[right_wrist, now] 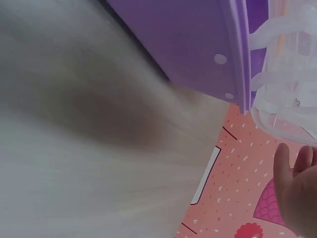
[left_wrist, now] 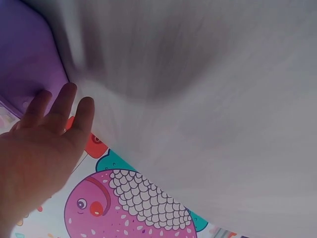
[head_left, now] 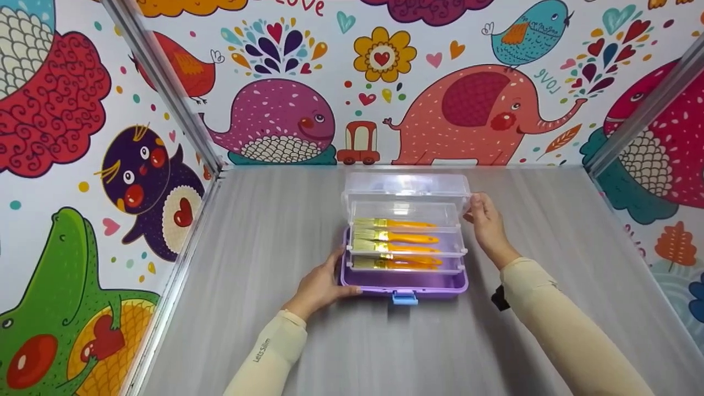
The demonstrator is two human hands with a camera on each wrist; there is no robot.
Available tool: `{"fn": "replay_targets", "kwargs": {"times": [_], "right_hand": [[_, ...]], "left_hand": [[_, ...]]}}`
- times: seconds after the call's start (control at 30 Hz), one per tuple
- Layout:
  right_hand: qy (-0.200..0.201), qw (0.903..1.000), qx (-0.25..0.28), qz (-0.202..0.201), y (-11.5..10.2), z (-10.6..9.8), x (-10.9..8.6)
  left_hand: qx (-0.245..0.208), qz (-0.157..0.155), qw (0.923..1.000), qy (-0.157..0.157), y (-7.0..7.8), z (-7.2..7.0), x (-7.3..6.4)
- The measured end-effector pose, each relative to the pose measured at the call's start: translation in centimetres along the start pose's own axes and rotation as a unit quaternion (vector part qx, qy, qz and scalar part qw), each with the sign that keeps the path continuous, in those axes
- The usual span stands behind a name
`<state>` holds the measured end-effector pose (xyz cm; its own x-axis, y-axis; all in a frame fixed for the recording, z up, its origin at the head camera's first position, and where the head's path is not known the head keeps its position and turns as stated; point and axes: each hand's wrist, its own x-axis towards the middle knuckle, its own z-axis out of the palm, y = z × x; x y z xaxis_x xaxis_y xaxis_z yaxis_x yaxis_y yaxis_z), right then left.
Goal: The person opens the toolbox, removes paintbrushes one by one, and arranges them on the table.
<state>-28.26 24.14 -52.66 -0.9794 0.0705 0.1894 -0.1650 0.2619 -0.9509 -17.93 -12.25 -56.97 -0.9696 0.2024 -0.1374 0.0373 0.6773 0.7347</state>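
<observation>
A purple box [head_left: 345, 275] with a light blue latch [head_left: 405, 298] stands in the middle of the table. Its clear lid [head_left: 407, 185] is raised at the back. Clear stepped trays [head_left: 454, 236] sit above the base, with several orange-handled paintbrushes [head_left: 421, 238] lying in them, bristles to the left. My left hand [head_left: 319, 283] rests against the box's front left corner, thumb on the front rim; in the left wrist view its straight fingers [left_wrist: 62, 106] touch the purple side. With my right hand [head_left: 488, 225] I hold the lid's right end; the right wrist view shows fingertips at its edge.
The grey table [head_left: 264, 220] extends around the box. Walls printed with cartoon animals [head_left: 467, 121] enclose its back and sides, with metal posts [head_left: 165, 88] at the corners. A small black item [head_left: 500, 298] shows beside my right forearm.
</observation>
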Motion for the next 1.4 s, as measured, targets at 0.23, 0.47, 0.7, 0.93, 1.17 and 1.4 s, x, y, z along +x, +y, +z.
{"fn": "replay_targets", "kwargs": {"times": [0.23,0.47,0.7,0.93,1.17,1.4], "right_hand": [[-0.047,0.9954,0.072,0.041,0.4,-0.5,0.4],[-0.053,0.9935,0.086,0.054,0.9,-0.5,0.5],[-0.054,0.9923,0.092,0.062,1.6,-0.2,1.3],[-0.066,0.9938,0.063,0.063,1.7,0.0,1.9],[-0.079,0.9961,0.013,0.038,2.4,-0.1,2.3],[-0.07,0.9963,-0.047,0.015,2.7,-0.2,2.9]], "left_hand": [[0.008,0.0,1.0,0.001,0.0,0.0,0.0],[0.013,0.016,0.9998,0.004,-0.3,0.0,-0.1],[0.019,0.001,0.9998,0.001,-0.5,0.0,0.0],[0.016,0.006,0.9998,0.008,-0.6,0.1,0.0],[0.009,0.007,0.9999,0.003,-0.5,0.2,-0.1],[0.011,0.007,0.9999,0.003,-0.4,0.2,0.0]]}}
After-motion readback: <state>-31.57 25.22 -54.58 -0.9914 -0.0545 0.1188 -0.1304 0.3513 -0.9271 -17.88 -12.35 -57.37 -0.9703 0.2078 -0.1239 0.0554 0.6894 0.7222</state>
